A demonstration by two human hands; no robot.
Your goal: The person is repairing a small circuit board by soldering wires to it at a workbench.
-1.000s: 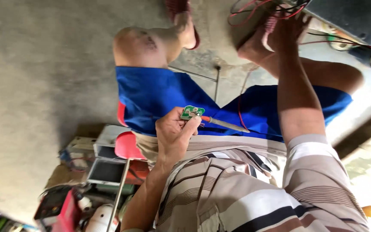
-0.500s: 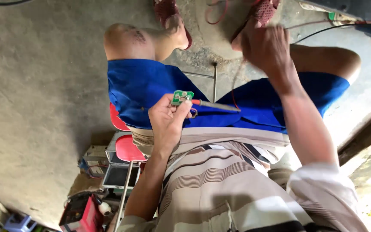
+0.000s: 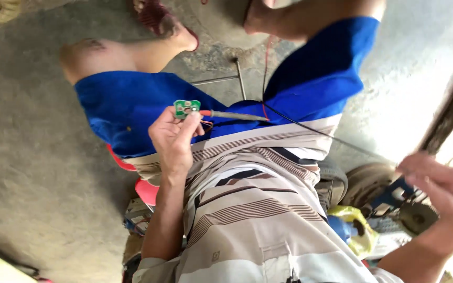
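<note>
The left hand (image 3: 173,140) pinches a small green circuit board (image 3: 186,108) between thumb and fingers (image 3: 191,127), holding it up over the lap of the blue shorts (image 3: 132,107). The board is a little squarish piece with rounded corners, bright green, with a pale silvery patch near its middle; finer detail is too small to tell. Thin reddish wires hang from its lower edge beside the thumb. A soldering iron (image 3: 234,115) with an orange collar and grey shaft lies across the shorts, its tip end just beside the board; whether it touches the board cannot be told. A thin black cord (image 3: 331,137) runs from the iron across the striped shirt (image 3: 247,209) toward the right hand (image 3: 441,191). That hand is raised at the right edge of the view with its fingers loosely curled and narrow, and the cord seems to end at them, though a firm grip cannot be told through the blur. Just below it lie a blue tool with a round metal wheel (image 3: 415,215) and a yellow bag (image 3: 355,225). The person sits above a bare concrete floor (image 3: 22,147).
</note>
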